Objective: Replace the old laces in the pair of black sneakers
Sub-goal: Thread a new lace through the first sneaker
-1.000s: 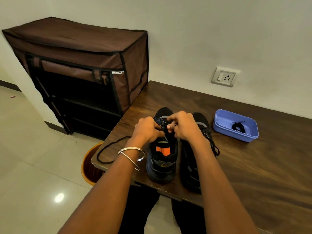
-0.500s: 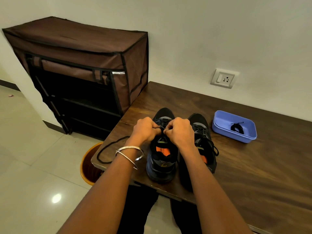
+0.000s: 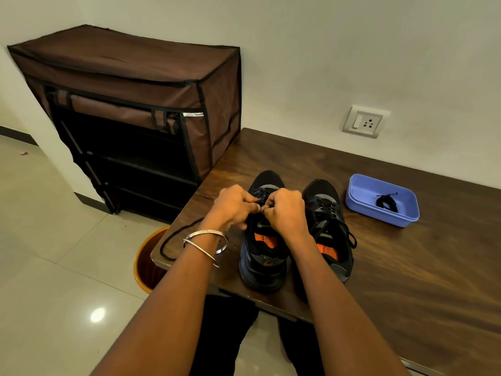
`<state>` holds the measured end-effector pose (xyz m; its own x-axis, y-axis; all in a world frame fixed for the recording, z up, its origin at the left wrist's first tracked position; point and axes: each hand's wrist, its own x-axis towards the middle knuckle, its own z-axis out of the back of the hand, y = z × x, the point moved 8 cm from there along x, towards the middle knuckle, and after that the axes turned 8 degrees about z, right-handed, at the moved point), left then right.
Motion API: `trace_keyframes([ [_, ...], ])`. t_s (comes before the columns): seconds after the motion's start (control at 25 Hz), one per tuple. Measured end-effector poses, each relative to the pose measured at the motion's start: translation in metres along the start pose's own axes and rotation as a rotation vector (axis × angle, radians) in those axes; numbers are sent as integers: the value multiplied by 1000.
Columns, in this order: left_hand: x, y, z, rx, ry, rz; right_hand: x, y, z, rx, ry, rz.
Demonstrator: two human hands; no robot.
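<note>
Two black sneakers with orange insoles stand side by side on the wooden table (image 3: 406,267), toes toward the wall. My left hand (image 3: 234,206) and my right hand (image 3: 284,210) meet over the lacing of the left sneaker (image 3: 264,256), fingers curled and pinching its black lace; the fingertips hide the eyelets. The right sneaker (image 3: 329,226) is laced, with a loop hanging off its right side. A loose black lace (image 3: 173,237) trails from under my left wrist across the table's left corner. A coiled black lace (image 3: 387,202) lies in the blue tray (image 3: 360,204).
A brown fabric shoe rack (image 3: 135,112) stands against the wall left of the table. An orange bin (image 3: 147,259) sits on the tiled floor under the table's left corner. A wall socket (image 3: 363,122) is above the table.
Both hands have stayed on the left sneaker's lacing and drawn a little closer together. The right hand has shifted left, uncovering more of the right sneaker.
</note>
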<state>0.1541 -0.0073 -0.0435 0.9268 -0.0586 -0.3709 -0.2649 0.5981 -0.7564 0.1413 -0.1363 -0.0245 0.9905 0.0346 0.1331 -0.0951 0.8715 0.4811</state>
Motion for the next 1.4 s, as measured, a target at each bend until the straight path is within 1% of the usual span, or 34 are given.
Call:
trace_keyframes([
  [0.08, -1, 1, -1, -46, 48, 4, 1, -5, 1, 100, 16, -1],
  [0.16, 0, 2, -1, -73, 54, 9, 0, -7, 2, 129, 10, 4],
  [0.24, 2, 2, 3, -90, -3, 8, -2, -8, -1, 130, -2, 9],
  [0.32, 6, 2, 8, -35, -103, -14, -3, -9, -2, 165, 3, 7],
  [0.36, 7, 1, 9, -5, -147, -30, -2, -9, -2, 179, 16, 4],
  [0.44, 8, -2, 7, 5, -177, -46, 0, -10, 1, 123, 81, -19],
  [0.52, 12, -2, 7, 1, -209, -41, 2, -14, 3, 42, 150, -77],
  [0.64, 12, -3, 14, 36, -291, -26, 0, -25, 10, 89, 169, -201],
  [0.68, 10, -7, 17, -10, -316, -52, -1, -30, 10, 109, 199, -226],
  [0.72, 8, -8, 22, -161, -326, -53, -4, -33, 8, 128, 247, -253],
  [0.76, 7, -7, 26, -412, -300, -28, -6, -36, 6, 142, 288, -275],
  [0.84, 4, -8, 26, -995, -170, 25, -5, -41, 1, 160, 310, -312],
  [0.88, 2, -9, 30, -1177, -159, 7, -4, -43, 0, 156, 307, -324],
  [0.92, 0, -9, 37, -1256, -199, -33, -3, -43, -2, 139, 304, -331],
  [0.96, -3, -8, 48, -1166, -304, -96, -2, -43, -4, 110, 310, -333],
  [1.0, -6, -10, 58, -935, -424, -177, -1, -43, -4, 76, 314, -326],
  [1.04, -9, -17, 62, -606, -511, -257, -2, -42, -3, 56, 316, -322],
  [1.08, -8, -25, 56, -290, -531, -318, -2, -41, -1, 44, 313, -306],
  [1.12, -3, -29, 46, -45, -488, -334, -3, -39, 2, 42, 308, -292],
  [1.16, 4, -27, 36, 114, -412, -307, -4, -38, 3, 47, 301, -277],
  [1.2, 9, -22, 28, 191, -335, -266, -6, -37, 5, 54, 296, -265],
  [1.28, 15, -11, 21, 247, -226, -190, -5, -33, 6, 68, 281, -222],
  [1.4, 15, -10, 18, 282, -161, -169, 0, -27, 10, 114, 250, -165],
])
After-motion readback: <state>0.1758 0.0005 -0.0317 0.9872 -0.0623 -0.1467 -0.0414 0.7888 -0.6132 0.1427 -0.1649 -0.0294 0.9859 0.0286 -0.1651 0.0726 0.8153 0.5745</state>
